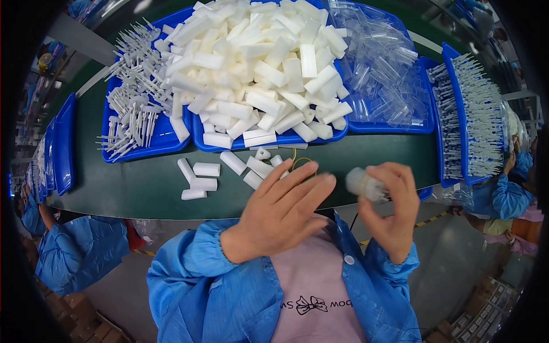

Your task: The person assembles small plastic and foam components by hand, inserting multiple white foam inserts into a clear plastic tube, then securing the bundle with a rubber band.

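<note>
A: What's hardest to make out?

B: The translucent bundle [367, 184]. It's in front of the foam tray [198, 134], off its right corner, and so blurred that I can't count its parts.

A: And the grip on it?

B: The right hand [398, 208] pinches it between thumb and bent fingers; some of those fingers are hidden. The left hand [274, 214] is in front of the foam tray, fingers extended, back toward the camera — its palm side is out of sight.

A: Does it cover anything?

B: Partly, some of the loose foam pieces [233, 163] lying just in front of the foam tray, and the thin yellowish loops [301, 162] beside them.

A: Materials?

B: The foam is matte, off-white, cut in short sticks, heaped until the foam tray's floor vanishes; the upper edge crops the heap. Left of that tray, the stem tray [167, 143] holds slim white stems in a tangle. Right of it, clear plastic pieces [380, 74] overlap — glare muddles their outlines. The bench [128, 188] beneath is smooth, dark green.
</note>
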Action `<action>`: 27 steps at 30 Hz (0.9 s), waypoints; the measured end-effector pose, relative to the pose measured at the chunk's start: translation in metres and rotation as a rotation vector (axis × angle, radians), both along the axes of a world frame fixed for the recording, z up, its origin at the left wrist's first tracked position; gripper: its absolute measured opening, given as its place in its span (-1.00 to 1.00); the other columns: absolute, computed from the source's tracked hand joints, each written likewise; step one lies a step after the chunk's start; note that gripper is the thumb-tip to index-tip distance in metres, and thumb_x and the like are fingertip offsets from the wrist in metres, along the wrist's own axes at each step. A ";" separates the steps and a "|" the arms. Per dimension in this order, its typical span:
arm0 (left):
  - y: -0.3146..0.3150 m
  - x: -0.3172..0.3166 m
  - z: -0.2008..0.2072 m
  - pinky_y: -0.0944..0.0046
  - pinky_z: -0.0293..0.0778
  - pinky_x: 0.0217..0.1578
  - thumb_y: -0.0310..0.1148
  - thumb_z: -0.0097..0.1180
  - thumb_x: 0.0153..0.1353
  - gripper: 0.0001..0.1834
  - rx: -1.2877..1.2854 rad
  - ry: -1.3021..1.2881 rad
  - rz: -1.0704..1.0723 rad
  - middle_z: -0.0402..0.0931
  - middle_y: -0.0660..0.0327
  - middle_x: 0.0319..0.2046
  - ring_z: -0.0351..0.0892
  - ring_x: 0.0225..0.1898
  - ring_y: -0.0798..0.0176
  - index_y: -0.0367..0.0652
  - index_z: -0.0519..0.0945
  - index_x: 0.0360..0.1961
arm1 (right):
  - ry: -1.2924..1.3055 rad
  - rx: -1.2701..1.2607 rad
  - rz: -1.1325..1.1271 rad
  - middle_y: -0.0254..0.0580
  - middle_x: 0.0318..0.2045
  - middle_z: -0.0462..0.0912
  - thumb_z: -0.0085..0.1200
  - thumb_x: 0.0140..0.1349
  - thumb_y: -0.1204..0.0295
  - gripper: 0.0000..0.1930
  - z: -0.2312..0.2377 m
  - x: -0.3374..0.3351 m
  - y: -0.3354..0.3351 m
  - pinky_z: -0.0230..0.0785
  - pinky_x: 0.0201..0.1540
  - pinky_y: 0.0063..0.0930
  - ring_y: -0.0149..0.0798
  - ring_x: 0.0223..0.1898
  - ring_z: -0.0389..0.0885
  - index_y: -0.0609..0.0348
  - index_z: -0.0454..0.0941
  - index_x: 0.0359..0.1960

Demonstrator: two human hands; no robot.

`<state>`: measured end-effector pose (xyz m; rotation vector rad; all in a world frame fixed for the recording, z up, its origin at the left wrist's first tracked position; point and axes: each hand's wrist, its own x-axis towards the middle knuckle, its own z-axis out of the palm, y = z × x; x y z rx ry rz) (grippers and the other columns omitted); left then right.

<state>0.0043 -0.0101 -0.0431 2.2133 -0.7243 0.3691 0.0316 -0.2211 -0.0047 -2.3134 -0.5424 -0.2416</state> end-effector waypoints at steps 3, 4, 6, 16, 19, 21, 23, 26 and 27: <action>0.013 -0.006 -0.014 -0.07 0.13 0.24 -0.16 0.25 -0.08 -0.35 0.287 -0.010 -0.073 0.39 0.22 0.10 0.29 0.22 0.11 -0.11 0.43 0.09 | 0.055 -0.098 -0.033 -0.13 -0.23 0.46 0.16 -0.19 0.59 -0.64 -0.001 0.008 -0.015 0.39 -0.35 -0.37 -0.13 -0.34 0.53 0.10 0.54 -0.24; 0.010 -0.006 -0.019 -0.07 0.11 0.25 -0.20 0.20 -0.03 -0.43 0.382 -0.063 -0.114 0.37 0.22 0.12 0.26 0.24 0.12 -0.09 0.45 0.06 | 0.047 -0.192 -0.025 -0.13 -0.21 0.45 0.16 -0.17 0.57 -0.63 -0.005 0.010 -0.019 0.38 -0.34 -0.34 -0.11 -0.33 0.53 0.10 0.52 -0.21; 0.009 -0.003 -0.022 -0.06 0.09 0.26 -0.34 0.05 0.07 -0.61 0.529 -0.138 -0.152 0.36 0.22 0.11 0.21 0.26 0.12 -0.07 0.50 -0.02 | 0.041 -0.289 -0.019 -0.13 -0.18 0.45 0.16 -0.16 0.55 -0.61 -0.015 0.012 -0.019 0.37 -0.33 -0.31 -0.09 -0.33 0.52 0.10 0.50 -0.18; 0.029 0.000 -0.021 0.04 0.30 0.13 -0.42 0.09 -0.07 -0.70 0.361 -0.169 0.007 0.49 0.20 -0.08 0.40 0.08 0.11 -0.10 0.60 -0.23 | 0.061 -0.418 0.000 -0.09 -0.08 0.41 0.24 -0.01 0.33 -0.55 -0.018 0.016 -0.010 0.37 -0.31 -0.24 -0.04 -0.32 0.53 0.10 0.42 -0.06; 0.039 -0.012 -0.017 0.17 0.38 -0.04 -0.42 0.11 -0.10 -0.71 0.264 -0.302 0.025 0.53 0.24 -0.17 0.45 -0.09 0.19 -0.07 0.62 -0.26 | 0.070 -0.391 0.005 -0.08 -0.13 0.42 0.21 0.03 0.39 -0.64 -0.025 0.018 -0.010 0.38 -0.32 -0.23 -0.01 -0.31 0.53 0.15 0.42 -0.12; 0.054 -0.016 -0.008 0.23 0.40 -0.15 -0.42 0.14 -0.12 -0.71 0.242 -0.379 0.050 0.55 0.28 -0.21 0.46 -0.19 0.23 -0.03 0.64 -0.27 | 0.083 -0.357 0.012 -0.07 -0.16 0.42 0.19 0.04 0.41 -0.68 -0.027 0.019 -0.011 0.38 -0.32 -0.23 0.00 -0.31 0.53 0.16 0.42 -0.16; 0.076 -0.022 0.005 0.29 0.33 -0.29 -0.46 0.21 -0.22 -0.67 0.297 -0.365 0.232 0.56 0.32 -0.25 0.42 -0.31 0.29 0.03 0.66 -0.30 | 0.088 -0.337 0.020 -0.05 -0.21 0.42 0.16 0.06 0.45 -0.74 -0.027 0.019 -0.008 0.38 -0.33 -0.20 0.04 -0.30 0.52 0.18 0.41 -0.22; 0.115 -0.012 0.009 0.29 0.34 -0.31 -0.57 0.25 -0.19 -0.70 0.307 -0.419 0.594 0.56 0.25 -0.28 0.43 -0.35 0.24 -0.03 0.67 -0.35 | 0.073 -0.356 0.034 -0.03 -0.20 0.42 0.16 0.06 0.48 -0.74 -0.025 0.021 -0.008 0.37 -0.32 -0.21 0.06 -0.29 0.51 0.20 0.40 -0.22; 0.130 -0.007 0.010 0.30 0.34 -0.31 -0.60 0.25 -0.14 -0.74 0.262 -0.414 0.699 0.56 0.22 -0.30 0.43 -0.36 0.22 -0.07 0.68 -0.36 | 0.069 -0.339 0.050 -0.03 -0.20 0.42 0.16 0.06 0.48 -0.74 -0.021 0.019 -0.007 0.37 -0.32 -0.21 0.06 -0.29 0.51 0.20 0.40 -0.22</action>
